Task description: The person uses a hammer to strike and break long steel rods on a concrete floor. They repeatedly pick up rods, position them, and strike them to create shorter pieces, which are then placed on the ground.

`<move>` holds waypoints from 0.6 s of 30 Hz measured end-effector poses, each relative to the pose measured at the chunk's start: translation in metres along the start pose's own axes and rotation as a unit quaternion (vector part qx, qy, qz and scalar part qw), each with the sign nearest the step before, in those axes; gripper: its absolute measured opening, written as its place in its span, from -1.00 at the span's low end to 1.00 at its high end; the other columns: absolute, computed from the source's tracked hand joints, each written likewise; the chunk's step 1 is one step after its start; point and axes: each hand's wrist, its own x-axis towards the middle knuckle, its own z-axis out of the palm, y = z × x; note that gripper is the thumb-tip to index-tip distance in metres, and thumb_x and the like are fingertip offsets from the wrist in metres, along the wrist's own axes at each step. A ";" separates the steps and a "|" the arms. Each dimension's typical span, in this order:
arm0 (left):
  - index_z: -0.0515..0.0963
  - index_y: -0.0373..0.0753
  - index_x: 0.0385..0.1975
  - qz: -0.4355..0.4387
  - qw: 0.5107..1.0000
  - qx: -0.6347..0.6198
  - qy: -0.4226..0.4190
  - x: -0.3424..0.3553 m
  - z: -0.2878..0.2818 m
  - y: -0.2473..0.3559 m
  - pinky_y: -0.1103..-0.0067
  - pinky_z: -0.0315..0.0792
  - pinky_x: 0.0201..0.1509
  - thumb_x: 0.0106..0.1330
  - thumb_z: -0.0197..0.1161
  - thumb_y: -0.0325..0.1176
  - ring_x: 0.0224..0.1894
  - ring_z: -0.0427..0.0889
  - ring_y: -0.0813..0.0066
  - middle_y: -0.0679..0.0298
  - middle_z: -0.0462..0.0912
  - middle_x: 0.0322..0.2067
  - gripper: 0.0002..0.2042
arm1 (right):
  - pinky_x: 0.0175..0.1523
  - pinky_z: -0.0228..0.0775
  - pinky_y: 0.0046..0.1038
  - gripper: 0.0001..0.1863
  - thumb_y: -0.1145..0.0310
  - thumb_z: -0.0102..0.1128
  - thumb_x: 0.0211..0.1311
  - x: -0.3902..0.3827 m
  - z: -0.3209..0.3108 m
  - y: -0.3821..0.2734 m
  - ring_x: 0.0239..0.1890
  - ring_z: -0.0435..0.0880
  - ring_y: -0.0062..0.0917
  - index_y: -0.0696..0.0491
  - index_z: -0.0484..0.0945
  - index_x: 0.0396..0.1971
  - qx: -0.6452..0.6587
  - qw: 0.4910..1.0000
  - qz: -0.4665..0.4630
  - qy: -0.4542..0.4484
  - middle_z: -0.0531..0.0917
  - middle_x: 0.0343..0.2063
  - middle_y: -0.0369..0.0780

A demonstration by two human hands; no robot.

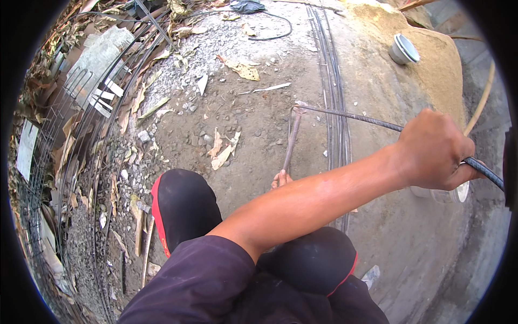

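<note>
At the far left, a pale metal sheet (102, 56) lies among dark wires and dry leaves. Small stones (143, 136) are scattered on the dirt beside it. Next come the person's two knees (186, 200), in black with red edges, with the left forearm (324, 194) crossing above them toward the right. Just past that forearm, the right hand (279, 179) has its fingers curled around the near end of a brown pipe (293, 141); the rest of that hand is hidden. At the pipe's far end is the tip of a dark rod (361, 117), which runs right, over a bundle of long rods (335, 81) on the ground. The left hand (437, 151) grips this rod in a tight fist, its end sticking out beyond. Under the fist sits a clear tub (453, 195), partly covered; farther away, a grey bucket (402, 51) stands tilted by yellowish sand (434, 67).
</note>
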 end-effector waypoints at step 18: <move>0.47 -0.22 -0.80 0.018 0.993 -0.112 0.033 0.038 -0.087 -0.021 0.55 0.10 -0.69 0.45 0.20 0.03 -0.77 0.28 0.62 0.38 0.32 -0.87 -0.42 | -0.52 0.27 -0.41 -0.47 -0.06 -0.03 0.55 -0.290 -0.247 -0.105 -0.66 0.43 -0.62 0.10 0.46 -0.48 -0.612 0.554 0.562 0.055 0.41 -0.74 -0.34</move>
